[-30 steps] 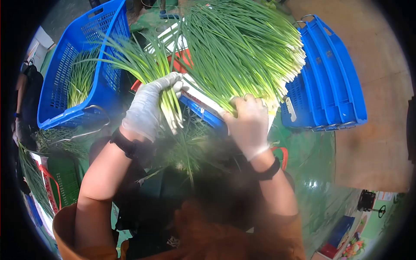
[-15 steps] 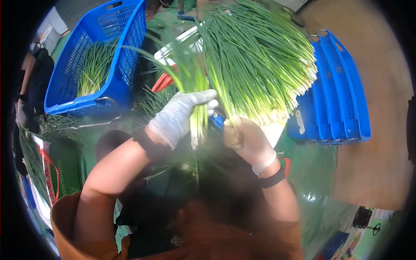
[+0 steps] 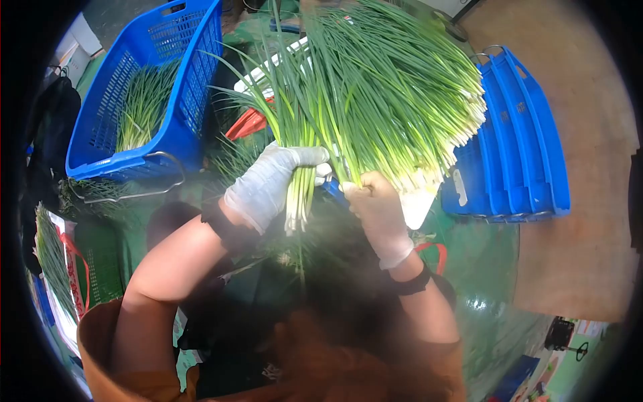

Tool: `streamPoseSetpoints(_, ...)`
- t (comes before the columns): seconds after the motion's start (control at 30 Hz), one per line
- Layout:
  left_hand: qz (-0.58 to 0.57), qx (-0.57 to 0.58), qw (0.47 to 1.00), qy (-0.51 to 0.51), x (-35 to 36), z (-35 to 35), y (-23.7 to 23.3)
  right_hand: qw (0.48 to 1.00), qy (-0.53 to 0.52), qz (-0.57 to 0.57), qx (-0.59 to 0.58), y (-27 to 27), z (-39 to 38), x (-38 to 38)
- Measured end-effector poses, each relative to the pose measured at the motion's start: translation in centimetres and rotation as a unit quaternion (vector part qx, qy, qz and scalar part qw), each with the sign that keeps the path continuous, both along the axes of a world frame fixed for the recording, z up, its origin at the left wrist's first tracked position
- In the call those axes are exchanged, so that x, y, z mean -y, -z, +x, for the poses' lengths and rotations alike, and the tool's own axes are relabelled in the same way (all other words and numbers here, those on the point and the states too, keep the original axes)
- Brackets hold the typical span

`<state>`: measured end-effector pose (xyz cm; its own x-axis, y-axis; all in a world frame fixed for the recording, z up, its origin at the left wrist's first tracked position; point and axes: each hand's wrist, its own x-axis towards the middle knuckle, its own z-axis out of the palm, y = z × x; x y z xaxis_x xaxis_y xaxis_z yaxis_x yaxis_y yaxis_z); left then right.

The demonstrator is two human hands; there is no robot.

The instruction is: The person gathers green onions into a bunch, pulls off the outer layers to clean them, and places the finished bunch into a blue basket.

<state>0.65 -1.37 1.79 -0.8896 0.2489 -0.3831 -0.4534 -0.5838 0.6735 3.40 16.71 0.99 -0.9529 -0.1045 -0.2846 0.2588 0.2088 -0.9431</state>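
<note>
My left hand, in a pale glove, is wrapped round a bunch of green onions, whose white root ends hang below the fist and whose leaves point up. Just right of it, my right hand, also gloved, is closed at the base of some green stalks beside the large pile. That pile of green onions fans out beyond both hands, white ends toward the right. Something blue, partly hidden, shows between the hands.
A blue crate with more green onions stands at the upper left. Stacked blue crates are at the right, beside a brown board. A red strip lies behind my left hand. More green onions are at the far left.
My right hand has turned more upright and its fingers have moved slightly up at the stalk base. The bunch in my left hand has shifted slightly left, its leaves now less blurred.
</note>
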Motion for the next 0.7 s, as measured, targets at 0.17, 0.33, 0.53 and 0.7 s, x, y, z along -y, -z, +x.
streamPoseSetpoints(0.17, -0.023, 0.001, 1.000, 0.019, -0.3, 0.4, -1.0, 0.997, -0.022, -0.077, 0.001, -0.1, 0.2, 0.9)
streamPoseSetpoints(0.33, -0.069, -0.038, 0.996, -0.031, -0.3, -0.3, 0.5, 0.996, -0.025, -0.091, 0.001, 0.5, -0.1, 0.2)
streamPoseSetpoints(0.53, -0.073, 0.029, 0.987, -0.140, 3.6, -2.9, -0.5, 0.988, 0.057, -0.131, 0.053, 0.3, -1.0, -1.7)
streamPoseSetpoints(0.7, -0.058, 0.047, 0.991, -0.109, 1.6, -1.4, -0.6, 0.719, 0.080, 0.528, -0.445, -0.4, -0.9, -0.5)
